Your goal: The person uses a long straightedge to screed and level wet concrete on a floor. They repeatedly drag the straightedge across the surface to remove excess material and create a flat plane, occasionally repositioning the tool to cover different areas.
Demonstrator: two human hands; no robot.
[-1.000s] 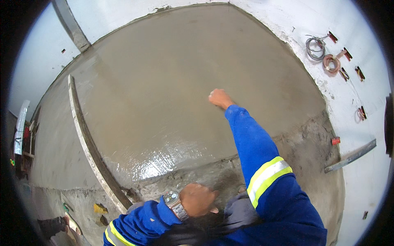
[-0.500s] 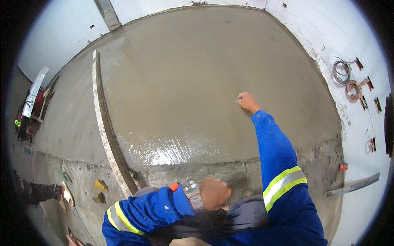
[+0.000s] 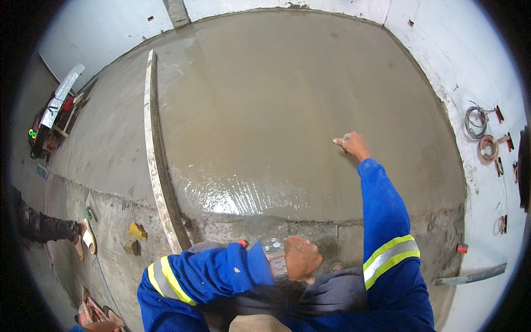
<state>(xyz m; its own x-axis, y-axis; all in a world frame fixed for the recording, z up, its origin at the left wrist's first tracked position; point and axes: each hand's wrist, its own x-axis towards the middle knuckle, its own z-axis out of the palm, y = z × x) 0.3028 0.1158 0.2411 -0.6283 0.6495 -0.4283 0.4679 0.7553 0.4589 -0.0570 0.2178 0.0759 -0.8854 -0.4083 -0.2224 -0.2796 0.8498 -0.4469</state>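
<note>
Right grip (image 3: 355, 146) is held out at the end of a blue sleeve with a yellow-and-silver band (image 3: 391, 260); one digit is pointed leftward and the others are folded in. Whether anything is enclosed by them cannot be told. Directly beneath it, and spread out on all sides, lies the smooth, wet, grey-brown cement floor (image 3: 265, 110); whether it is touched cannot be made out. Left grip (image 3: 303, 258) is kept low before the dark grey trousers (image 3: 337, 290), its fingers curled, its contents hidden; a silver metal wristwatch (image 3: 275, 255) is worn above it. Between this grip and the wet floor, a rough grey concrete strip (image 3: 434, 232) is seen. Well to the left of the right grip, a long, straight, cement-smeared bar (image 3: 150, 133) is laid across the wet floor. Farther left, two yellowish lumps (image 3: 138, 231) are set on rough concrete. At far right, grey and reddish cable coils (image 3: 489, 148) are hung against the white wall (image 3: 442, 55).
</note>
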